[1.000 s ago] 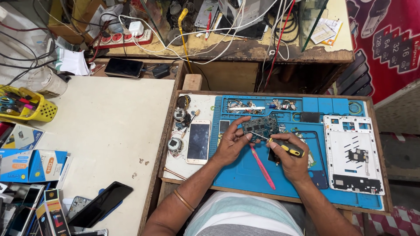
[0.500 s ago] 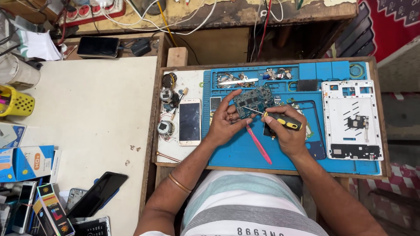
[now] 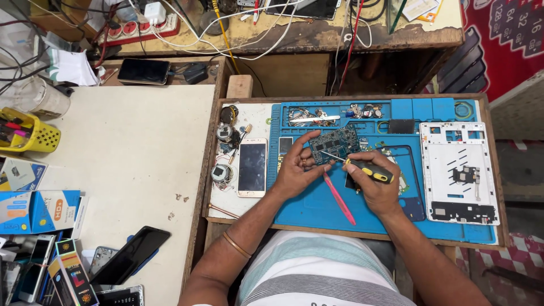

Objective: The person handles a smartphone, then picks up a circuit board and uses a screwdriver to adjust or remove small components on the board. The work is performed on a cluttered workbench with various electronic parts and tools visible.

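Observation:
A green circuit board [image 3: 339, 143] lies on the blue work mat [image 3: 317, 207]. My left hand [image 3: 297, 164] rests on the mat with its fingers pressing the board's left edge. My right hand [image 3: 377, 184] grips a yellow and black screwdriver [image 3: 368, 169], whose thin tip touches the board's lower part. A pink plastic pry stick [image 3: 339, 198] lies on the mat between my two hands.
A white phone [image 3: 253, 167] and small round parts [image 3: 221, 173] sit left of the mat. A white tablet back frame [image 3: 458, 173] lies at the mat's right. Boxes [image 3: 39, 211] and a dark phone [image 3: 130, 255] crowd the left table, a yellow basket [image 3: 28, 131] stands further back, cables above.
The view has shifted, so the tray sits a little lower and more to the right in the picture. My hands stay on the board, the screwdriver tip still against it.

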Available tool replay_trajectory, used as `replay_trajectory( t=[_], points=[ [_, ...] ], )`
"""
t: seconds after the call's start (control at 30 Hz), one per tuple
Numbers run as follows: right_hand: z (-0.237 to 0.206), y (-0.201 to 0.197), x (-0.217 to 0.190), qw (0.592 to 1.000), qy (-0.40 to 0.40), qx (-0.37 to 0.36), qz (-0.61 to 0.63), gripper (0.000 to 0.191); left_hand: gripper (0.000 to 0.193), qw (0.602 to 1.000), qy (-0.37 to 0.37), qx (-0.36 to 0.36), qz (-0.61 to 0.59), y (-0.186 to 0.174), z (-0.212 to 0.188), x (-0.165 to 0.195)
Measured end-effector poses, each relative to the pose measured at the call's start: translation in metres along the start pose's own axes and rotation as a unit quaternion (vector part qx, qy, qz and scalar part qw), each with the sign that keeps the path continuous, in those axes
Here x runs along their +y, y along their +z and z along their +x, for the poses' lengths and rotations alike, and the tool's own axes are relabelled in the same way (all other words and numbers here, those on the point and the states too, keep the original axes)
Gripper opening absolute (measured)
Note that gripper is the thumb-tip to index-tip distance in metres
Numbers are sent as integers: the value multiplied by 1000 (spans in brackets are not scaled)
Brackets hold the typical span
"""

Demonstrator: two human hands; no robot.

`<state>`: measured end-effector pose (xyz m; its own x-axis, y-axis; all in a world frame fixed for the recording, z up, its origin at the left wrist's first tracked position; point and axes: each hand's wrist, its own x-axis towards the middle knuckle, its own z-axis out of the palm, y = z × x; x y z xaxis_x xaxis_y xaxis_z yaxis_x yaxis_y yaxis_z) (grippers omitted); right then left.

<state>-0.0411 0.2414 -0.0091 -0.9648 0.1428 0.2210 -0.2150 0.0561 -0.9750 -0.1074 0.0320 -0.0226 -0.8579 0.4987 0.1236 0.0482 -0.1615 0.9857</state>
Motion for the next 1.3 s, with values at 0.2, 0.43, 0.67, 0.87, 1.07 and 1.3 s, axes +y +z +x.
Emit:
replay_trajectory(
  t=[0.2,0.43,0.67,0.87,1.07,1.3],
  points=[
    [0,0,2,998,-8,20,52,20,78,1000,26,-2,-17,-1,1,1],
    [-2,3,-5,998,-35,25,-43,22,72,999,31,6,-39,-1,2,-1],
    [-4,10,-15,974,-176,-2,-140,27,50,992,24,13,-120,-6,3,-5],
    [-2,13,-23,961,-212,-11,-176,27,49,990,19,22,-136,-7,3,-5],
    [-2,14,-24,957,-223,-19,-187,27,49,990,21,25,-135,-7,4,-5],
    [-3,13,-22,965,-199,-14,-170,28,50,993,24,4,-119,-5,4,-5]
  ],
)
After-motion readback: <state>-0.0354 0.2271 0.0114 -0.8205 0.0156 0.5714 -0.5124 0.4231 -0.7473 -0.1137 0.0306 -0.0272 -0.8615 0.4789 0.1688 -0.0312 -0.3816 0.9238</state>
